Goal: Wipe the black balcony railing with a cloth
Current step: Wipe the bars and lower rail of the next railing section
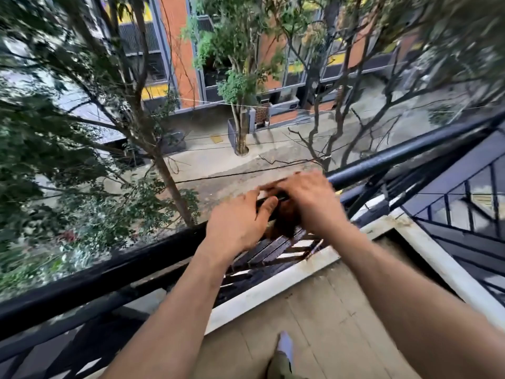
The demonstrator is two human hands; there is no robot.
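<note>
Down at 6 o'clock a foot in a white sock [284, 347] stands on the tiled balcony floor [328, 310], and two bare forearms reach from there toward the centre. The black balcony railing [109, 272] crosses from 8 o'clock up to 2 o'clock, with both hands on its top bar about midway. The right grip [308, 201] is narrow, its fingers curled down over the bar and holding a dark brown cloth [287, 221] against it. The cloth bunches under the palm and hangs a little on the near side of the bar. The left grip [235, 222] sits just beside it toward 8 o'clock. Its thumb lies across the bar and touches the cloth's edge while its fingers reach over the far side, but motion blur hides how far they close, so I cannot tell whether it holds anything. Bare bar runs free from the hands toward both 8 and 2 o'clock. Slanted black bars fill the frame below, down to a white curb [273, 285] edging the floor. Beyond the bar, trees [68, 160] stand close, with a street [273, 138] below.
</note>
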